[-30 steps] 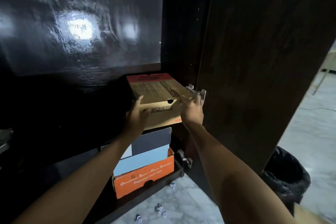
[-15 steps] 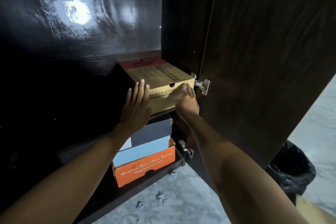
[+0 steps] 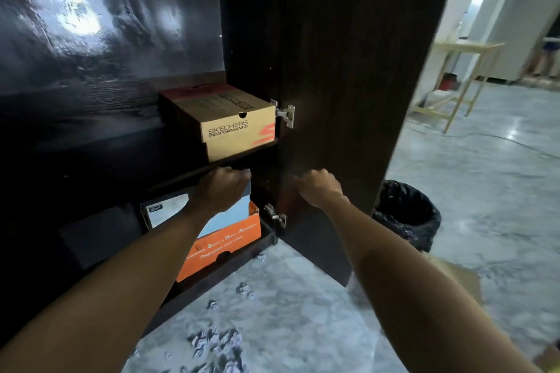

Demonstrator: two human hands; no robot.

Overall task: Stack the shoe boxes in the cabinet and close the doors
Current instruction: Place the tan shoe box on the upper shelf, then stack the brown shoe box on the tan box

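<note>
Tan cardboard shoe box (image 3: 230,124) shelved, released; left hand (image 3: 222,191) and right hand (image 3: 318,188) loosely curled, grasping nothing.

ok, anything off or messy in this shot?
Yes. Crumpled paper scraps litter the marble floor below the cabinet. The tan shoe box sits skewed and overhangs its shelf edge. No visible damage.

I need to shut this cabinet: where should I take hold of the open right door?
Grip the right door at its free outer edge, farthest from the hinges, coming from the right; it stands swung wide open, so that edge likely gives most leverage.
</note>
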